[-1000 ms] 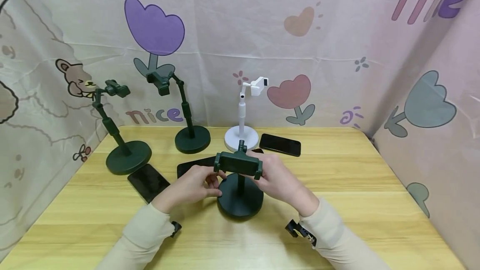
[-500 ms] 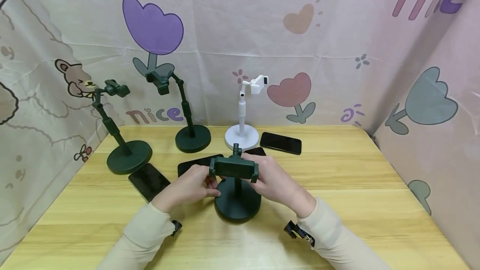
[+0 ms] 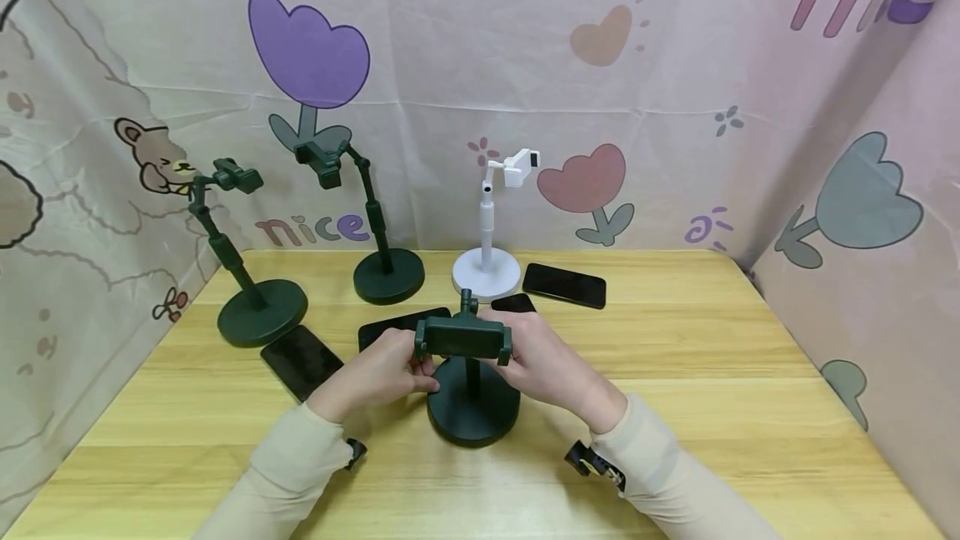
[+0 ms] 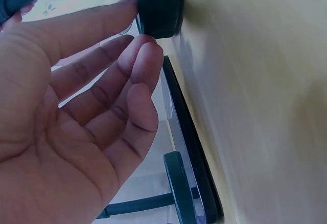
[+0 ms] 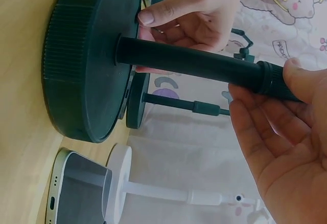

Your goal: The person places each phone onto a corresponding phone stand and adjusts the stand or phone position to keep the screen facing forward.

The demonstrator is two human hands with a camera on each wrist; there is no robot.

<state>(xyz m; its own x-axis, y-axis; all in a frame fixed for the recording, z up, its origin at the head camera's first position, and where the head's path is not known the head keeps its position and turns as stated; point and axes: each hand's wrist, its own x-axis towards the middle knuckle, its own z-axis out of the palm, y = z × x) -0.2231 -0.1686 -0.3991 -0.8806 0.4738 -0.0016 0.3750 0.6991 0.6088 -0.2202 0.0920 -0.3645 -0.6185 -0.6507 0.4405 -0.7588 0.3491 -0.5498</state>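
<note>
A dark green phone stand point(image 3: 474, 423) stands upright between my hands, its phone clamp point(image 3: 462, 339) turned toward me. My left hand point(image 3: 382, 369) pinches the left rim of its round base; in the left wrist view the thumb of that hand point(image 4: 76, 116) touches the base's face, with fingertips at its edge. Behind the clamp, my right hand point(image 3: 551, 361) holds the stand's pole. From the right wrist, the thumb and fingers of this hand point(image 5: 291, 147) are around the ribbed collar on the pole point(image 5: 189, 63). The head view hides those fingertips.
Two more green stands point(image 3: 262, 313) point(image 3: 388, 277) and a white stand point(image 3: 487, 275) are farther back. Black phones lie flat at the left point(image 3: 302, 362), behind my left hand point(image 3: 403, 325), behind the clamp point(image 3: 513, 303) and beside the white stand point(image 3: 564, 285). A printed curtain surrounds the table.
The held stand has shifted a little left and slightly toward me, uncovering more of the phone behind it. My right hand has moved left with it; the left hand has barely moved.
</note>
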